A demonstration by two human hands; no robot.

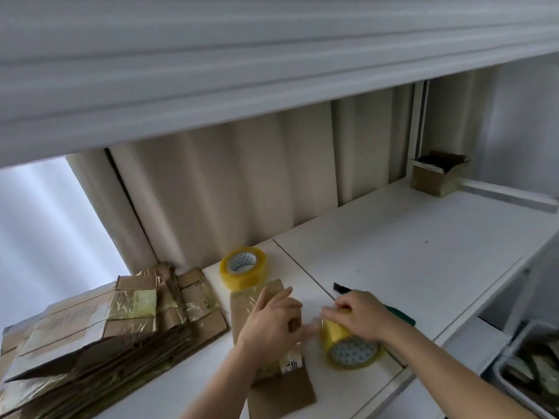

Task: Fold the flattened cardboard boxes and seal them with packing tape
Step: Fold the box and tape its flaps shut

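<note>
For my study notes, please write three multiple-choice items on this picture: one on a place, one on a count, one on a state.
1. Where is the pile of flat boxes?
A. left on the table
B. on the upper shelf
C. in the bin

2. How many tape rolls are in view?
A. one
B. two
C. four

3. What does the right hand do?
A. hangs idle
B. holds a tape roll
C. holds the knife

Answers:
1 A, it lies at the left end of the table.
2 B, one roll lies behind the box, one is in the right hand's grip.
3 B, fingers curl over the roll.
</note>
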